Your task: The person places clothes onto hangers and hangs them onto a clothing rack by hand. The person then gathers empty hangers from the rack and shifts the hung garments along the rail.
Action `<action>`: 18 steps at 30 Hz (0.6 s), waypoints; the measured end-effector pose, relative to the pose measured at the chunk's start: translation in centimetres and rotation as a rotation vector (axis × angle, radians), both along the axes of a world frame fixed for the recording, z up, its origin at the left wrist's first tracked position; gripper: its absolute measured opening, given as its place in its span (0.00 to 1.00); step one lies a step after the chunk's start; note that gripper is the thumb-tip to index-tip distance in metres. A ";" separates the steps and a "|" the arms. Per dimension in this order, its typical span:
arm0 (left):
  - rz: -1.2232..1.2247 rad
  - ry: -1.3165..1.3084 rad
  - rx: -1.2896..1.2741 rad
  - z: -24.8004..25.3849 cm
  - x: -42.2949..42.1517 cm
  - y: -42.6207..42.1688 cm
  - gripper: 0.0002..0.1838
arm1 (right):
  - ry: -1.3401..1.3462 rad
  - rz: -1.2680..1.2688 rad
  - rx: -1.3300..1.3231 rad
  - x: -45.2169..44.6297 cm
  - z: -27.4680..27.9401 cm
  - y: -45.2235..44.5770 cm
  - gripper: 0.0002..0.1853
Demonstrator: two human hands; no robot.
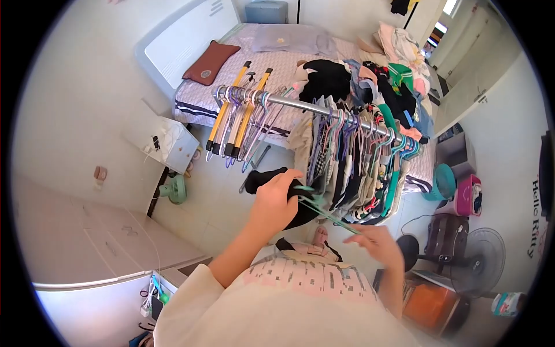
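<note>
Black garment [263,180], one: bunched in closed left hand [277,202], near clothes rail [295,103]. Green hanger [332,217], one: held in nearly closed right hand [378,246], slanting to the cloth. May snag from loose folds against the thin frame; may slip from the bunched hold.

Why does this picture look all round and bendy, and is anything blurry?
Head view: the lens seems very wide, bending the edge of the cabinet, with black corners. Head view: the right hand and green hanger look smeared, probably from moving; bright glare past the door.
</note>
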State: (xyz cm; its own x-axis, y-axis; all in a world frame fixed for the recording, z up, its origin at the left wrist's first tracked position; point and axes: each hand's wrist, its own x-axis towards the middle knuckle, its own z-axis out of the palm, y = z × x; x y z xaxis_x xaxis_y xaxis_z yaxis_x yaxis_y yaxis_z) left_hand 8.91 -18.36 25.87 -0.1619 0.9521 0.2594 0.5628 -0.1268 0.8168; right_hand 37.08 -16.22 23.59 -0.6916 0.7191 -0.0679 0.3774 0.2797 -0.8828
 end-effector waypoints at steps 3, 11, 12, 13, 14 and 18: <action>-0.032 -0.023 0.009 0.0 -0.8 0.6 0.22 | 0.043 -0.088 -0.068 -4.5 -1.9 -1.8 0.13; -0.447 0.161 -0.175 2.0 -6.1 0.0 0.17 | 0.371 -0.107 -0.237 -1.1 -2.9 -3.0 0.13; -0.515 0.242 -0.173 1.7 -6.3 0.0 0.15 | 0.367 -0.102 -0.292 -0.8 -3.2 -3.3 0.14; -0.512 0.235 -0.164 1.3 -6.2 0.1 0.11 | 0.368 -0.111 -0.291 -1.0 -3.4 -3.4 0.14; -0.521 0.236 -0.166 1.2 -5.9 0.0 0.11 | 0.345 -0.066 -0.398 -1.6 -3.6 -3.5 0.16; -0.495 0.052 -0.022 2.2 -5.0 -0.3 0.06 | 0.354 0.107 -0.493 -5.6 -4.3 -4.2 0.23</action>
State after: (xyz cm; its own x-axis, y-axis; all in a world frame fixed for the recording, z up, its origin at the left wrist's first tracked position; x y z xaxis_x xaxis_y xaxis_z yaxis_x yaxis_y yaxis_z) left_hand 3.93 -18.64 28.11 0.3237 0.9167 0.2342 0.4793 -0.3723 0.7948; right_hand 31.46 -20.46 19.27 -0.7995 0.5870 -0.1275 0.0298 -0.1733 -0.9844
